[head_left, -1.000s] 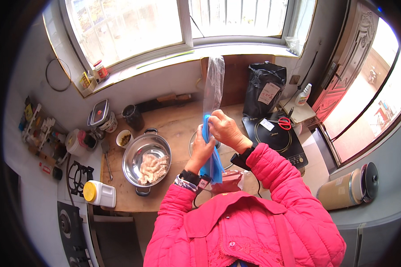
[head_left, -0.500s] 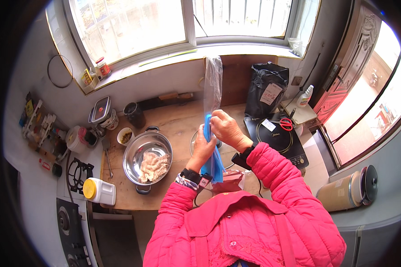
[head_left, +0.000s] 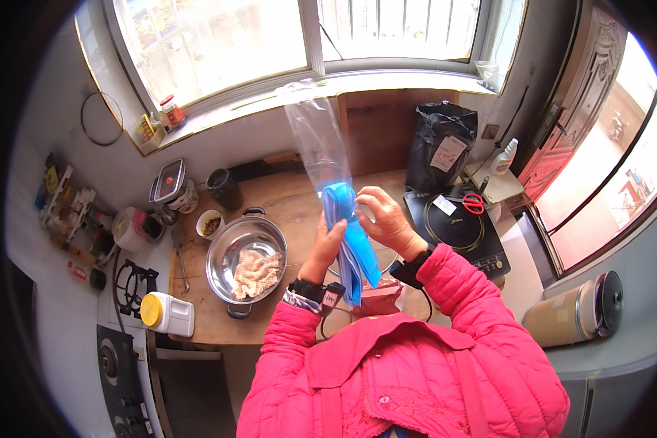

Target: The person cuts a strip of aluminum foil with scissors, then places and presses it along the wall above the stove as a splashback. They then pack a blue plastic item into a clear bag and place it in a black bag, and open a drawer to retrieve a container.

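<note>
Both hands meet above the wooden surface, just right of the steel pot that holds pale, raw-looking food. The left hand has its fingers closed around a bundle of blue plastic bags, which hangs down past the wrist. The right hand pinches, with thumb and fingers closed, the lower end of a clear plastic bag at the top of the blue bundle. The clear bag's long axis runs nearly upright, rising from the fingers toward the window, tilted slightly left. The right hand is the nearer one to it; the left grips just below. An induction cooktop lies right of the pot, beyond the hands.
</note>
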